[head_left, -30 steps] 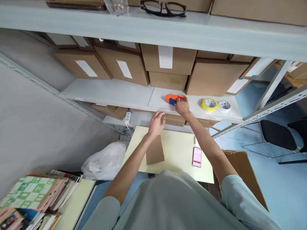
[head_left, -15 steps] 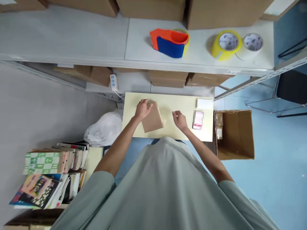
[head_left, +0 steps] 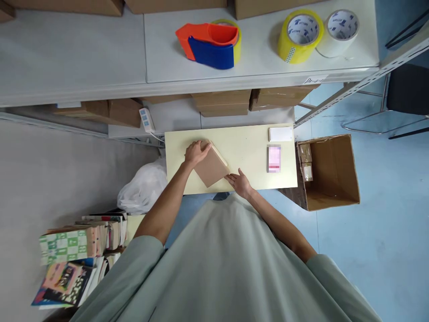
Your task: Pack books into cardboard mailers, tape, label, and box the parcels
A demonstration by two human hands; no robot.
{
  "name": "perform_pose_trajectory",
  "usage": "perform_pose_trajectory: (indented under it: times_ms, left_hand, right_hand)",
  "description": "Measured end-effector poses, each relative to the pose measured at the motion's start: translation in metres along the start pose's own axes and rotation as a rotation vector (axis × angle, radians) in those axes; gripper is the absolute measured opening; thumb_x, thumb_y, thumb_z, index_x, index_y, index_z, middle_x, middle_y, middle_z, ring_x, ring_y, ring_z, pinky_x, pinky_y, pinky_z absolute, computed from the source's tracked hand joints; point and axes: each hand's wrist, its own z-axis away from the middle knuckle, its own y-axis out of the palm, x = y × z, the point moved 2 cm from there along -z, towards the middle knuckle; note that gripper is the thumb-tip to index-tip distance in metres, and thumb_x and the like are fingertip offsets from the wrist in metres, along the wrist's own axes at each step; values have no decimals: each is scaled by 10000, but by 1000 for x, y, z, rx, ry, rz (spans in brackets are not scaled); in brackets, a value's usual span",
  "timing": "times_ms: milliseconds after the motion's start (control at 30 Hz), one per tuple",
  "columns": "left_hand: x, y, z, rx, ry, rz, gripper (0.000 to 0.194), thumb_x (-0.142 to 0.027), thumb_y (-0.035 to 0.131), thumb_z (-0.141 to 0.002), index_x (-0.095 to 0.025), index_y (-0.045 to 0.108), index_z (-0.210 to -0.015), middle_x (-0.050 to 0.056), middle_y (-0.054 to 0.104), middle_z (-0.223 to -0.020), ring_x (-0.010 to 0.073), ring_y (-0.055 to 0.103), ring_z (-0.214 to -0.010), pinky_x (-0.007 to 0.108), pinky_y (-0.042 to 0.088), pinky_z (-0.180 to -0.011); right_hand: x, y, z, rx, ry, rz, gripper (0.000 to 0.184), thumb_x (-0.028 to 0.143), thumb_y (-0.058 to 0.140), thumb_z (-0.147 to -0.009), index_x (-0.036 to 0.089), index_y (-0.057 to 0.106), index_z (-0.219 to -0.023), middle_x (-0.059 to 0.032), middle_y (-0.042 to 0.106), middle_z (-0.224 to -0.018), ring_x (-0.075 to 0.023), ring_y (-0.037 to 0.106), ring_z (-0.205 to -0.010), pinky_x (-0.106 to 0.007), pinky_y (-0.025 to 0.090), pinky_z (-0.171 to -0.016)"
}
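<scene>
A brown-covered book [head_left: 212, 167], with a pale page edge along its right side, is turned at an angle over the cream table [head_left: 248, 154]. My left hand [head_left: 197, 153] grips its upper left corner, fingers bent over the top edge. At the lower right corner is my right hand [head_left: 240, 182], its fingers stretched out against or just under the book and the thumb raised apart. A pink phone-like item [head_left: 274, 158], partly blurred out, and a white box [head_left: 280, 133] lie farther right on the table.
An open carton [head_left: 331, 172] with small packages stands right of the table. The shelf [head_left: 100, 53] above holds an orange-blue tape dispenser [head_left: 211, 44] and tape rolls [head_left: 300, 36]. Stacked books [head_left: 67, 246] and a white plastic bag [head_left: 144, 185] are at left; a power strip [head_left: 146, 120] lies behind.
My right hand has moved left and down from above the table to the book's lower right corner, its fingers now extended. The book has turned slightly under my left hand. The view has shifted.
</scene>
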Motion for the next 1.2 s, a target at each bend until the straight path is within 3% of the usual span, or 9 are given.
perform_pose_trajectory:
  times_ms: [167,300,400,533,667,767,833,1000,1200]
  left_hand:
    - [6,-15,29,-150,35,261,555,-694,513,-1058,-215,745,-1214,171,775,-1282,365,700,-1211,462,533,-1080]
    - [7,-3,58,-221,51,475,512,-675,530,-1055,-221,746,-1150,137,796,-1215,301,736,-1106,398,572,-1002]
    - [3,22,75,-210,9,594,402,-582,618,-1022,-212,726,-1136,130,811,-1206,284,762,-1099,383,590,-993]
    - [2,57,90,-154,-90,659,238,-419,679,-984,-208,677,-1095,130,805,-1166,282,779,-1059,419,604,-1015]
    - [-4,66,103,-256,-74,627,298,-318,681,-977,-218,620,-1251,156,720,-1346,294,710,-1256,457,579,-1111]
    - [-30,56,113,-358,78,450,361,-296,678,-1001,-224,613,-1350,188,574,-1556,319,517,-1522,492,446,-1276]
    - [-59,50,115,-313,190,373,296,-337,649,-1045,-233,653,-1323,175,564,-1565,335,475,-1551,511,391,-1310]
    - [-124,58,105,-149,233,332,281,-477,691,-1044,-223,761,-1140,138,748,-1235,334,668,-1240,487,480,-1192]
    - [-135,77,92,-76,156,347,243,-395,662,-1047,-213,802,-968,120,819,-1115,297,730,-1052,450,540,-1065]
  right_hand:
    - [48,-20,24,-64,-353,135,680,603,371,-1168,170,521,-1672,-133,627,-1653,-267,626,-1526,-502,346,-1402]
    - [87,-38,46,-22,-604,324,739,742,561,-1069,194,668,-1553,-125,680,-1596,-321,614,-1535,-521,349,-1404]
    - [104,-51,50,-50,-646,446,790,793,643,-1000,183,709,-1496,-133,685,-1589,-343,638,-1507,-527,378,-1389]
    - [106,-67,41,-108,-641,540,846,852,686,-928,162,754,-1413,-169,709,-1548,-367,676,-1453,-550,451,-1339]
    - [99,-75,33,-128,-687,605,861,875,691,-899,164,760,-1380,-181,771,-1443,-371,755,-1316,-572,517,-1266]
    - [97,-74,28,-167,-709,675,772,828,661,-944,196,756,-1379,-154,789,-1410,-338,751,-1314,-536,527,-1248]
    - [97,-72,26,-200,-703,710,692,772,646,-980,220,751,-1385,-134,786,-1418,-316,725,-1353,-507,523,-1247]
    - [98,-68,23,-205,-685,746,610,704,640,-1008,216,754,-1356,-135,782,-1414,-307,737,-1322,-480,544,-1217]
    - [98,-72,23,-192,-643,715,559,685,670,-997,243,757,-1326,-131,771,-1427,-315,734,-1331,-487,543,-1214]
